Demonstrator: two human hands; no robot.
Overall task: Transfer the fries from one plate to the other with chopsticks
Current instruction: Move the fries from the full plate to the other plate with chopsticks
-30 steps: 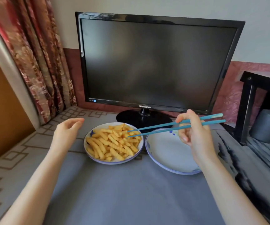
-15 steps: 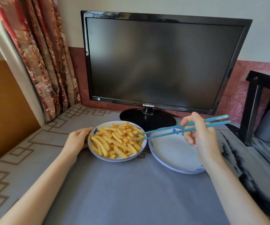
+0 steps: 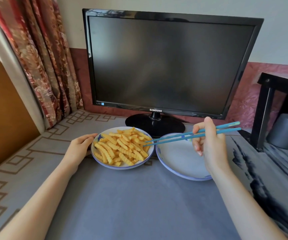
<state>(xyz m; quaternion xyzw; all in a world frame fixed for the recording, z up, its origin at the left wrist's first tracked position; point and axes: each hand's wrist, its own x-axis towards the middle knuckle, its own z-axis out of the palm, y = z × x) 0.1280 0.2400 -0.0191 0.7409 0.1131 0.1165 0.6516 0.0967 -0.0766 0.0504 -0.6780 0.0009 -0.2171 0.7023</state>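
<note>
A heap of crinkle-cut fries (image 3: 122,147) fills a white, blue-rimmed plate (image 3: 122,167) in the middle of the grey table. To its right sits a second plate (image 3: 176,160) of the same kind, with no food on it. My right hand (image 3: 210,144) hovers over that bare plate and grips a pair of blue chopsticks (image 3: 178,136). Their tips reach left onto the fries at the full plate's right edge, slightly apart. My left hand (image 3: 80,147) rests against the full plate's left rim, fingers curved along it.
A black monitor (image 3: 165,63) on a round stand (image 3: 154,124) rises right behind the plates. A floral curtain (image 3: 41,58) hangs at the left. At the right stands a black shelf frame (image 3: 268,108) with a grey cylinder (image 3: 286,130) under it.
My left hand came down from mid-air to the full plate's left rim. The chopstick tips stay at the fries on that plate's right side.
</note>
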